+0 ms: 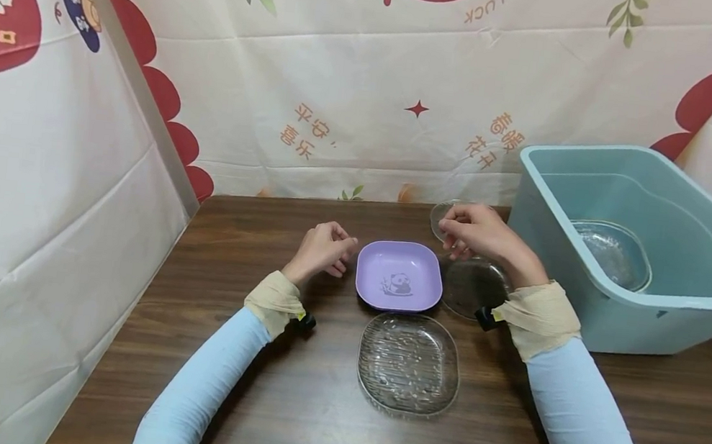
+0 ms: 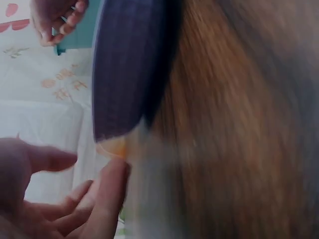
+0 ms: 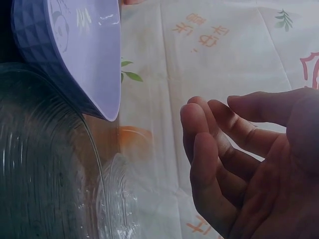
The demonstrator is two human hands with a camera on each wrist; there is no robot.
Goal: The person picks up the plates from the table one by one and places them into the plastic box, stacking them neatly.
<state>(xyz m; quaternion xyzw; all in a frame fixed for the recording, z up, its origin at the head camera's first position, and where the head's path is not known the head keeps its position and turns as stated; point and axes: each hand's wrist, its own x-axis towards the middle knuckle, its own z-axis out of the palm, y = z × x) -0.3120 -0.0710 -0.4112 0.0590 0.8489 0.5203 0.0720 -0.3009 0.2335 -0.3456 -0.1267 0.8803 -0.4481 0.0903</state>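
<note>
A purple square plate with rounded corners and a panda print point(image 1: 399, 273) lies on the table. Just left of it is my left hand point(image 1: 323, 251), fingers loosely bent and holding nothing; the left wrist view, partly blurred, shows a gap between thumb and fingers. My right hand point(image 1: 485, 234) hovers above and right of the plate, fingers relaxed with nothing in them. Under it lies a clear ribbed plate point(image 1: 469, 292), partly covered by the hand and wrist. A second clear ribbed plate point(image 1: 409, 365) lies in front of the purple one. Behind the right hand shows a clear glass-like dish point(image 1: 438, 220), mostly hidden.
On the right stands a large blue-green plastic tub point(image 1: 625, 323) with a clear dish point(image 1: 613, 253) inside. A printed white cloth point(image 1: 355, 106) hangs behind the brown wooden table point(image 1: 210, 250) and along its left side.
</note>
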